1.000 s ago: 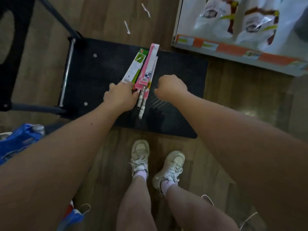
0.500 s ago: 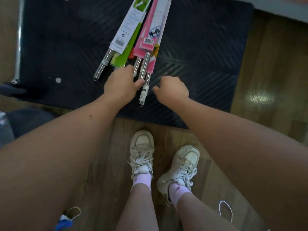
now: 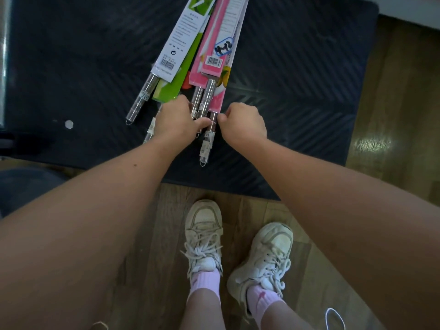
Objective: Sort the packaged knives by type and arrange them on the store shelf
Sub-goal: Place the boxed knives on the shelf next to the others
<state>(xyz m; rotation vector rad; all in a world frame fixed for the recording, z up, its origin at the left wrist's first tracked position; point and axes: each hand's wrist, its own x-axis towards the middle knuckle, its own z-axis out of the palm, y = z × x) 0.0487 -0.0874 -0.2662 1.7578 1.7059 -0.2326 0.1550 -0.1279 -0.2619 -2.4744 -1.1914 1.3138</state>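
Note:
Several packaged knives with steel handles lie fanned on a black cart platform (image 3: 297, 75). Green-and-white sleeved knives (image 3: 177, 51) lie on the left, pink-sleeved knives (image 3: 219, 51) on the right. My left hand (image 3: 177, 120) is closed around the steel handles of the pink knives, its thumb across them. My right hand (image 3: 242, 122) is curled beside it, fingertips pinching the handle of the lowest pink knife (image 3: 207, 144). One more handle (image 3: 149, 132) pokes out under my left wrist.
The platform rests on a wooden floor (image 3: 392, 91). My two white sneakers (image 3: 204, 234) stand just below its near edge. A metal cart bar (image 3: 2, 55) runs along the far left. A white shelf base (image 3: 416, 5) shows at the top right.
The camera has dropped closer to the knives. My left hand has closed over the pink knives' handles, and my right hand has moved in to touch the lowest handle.

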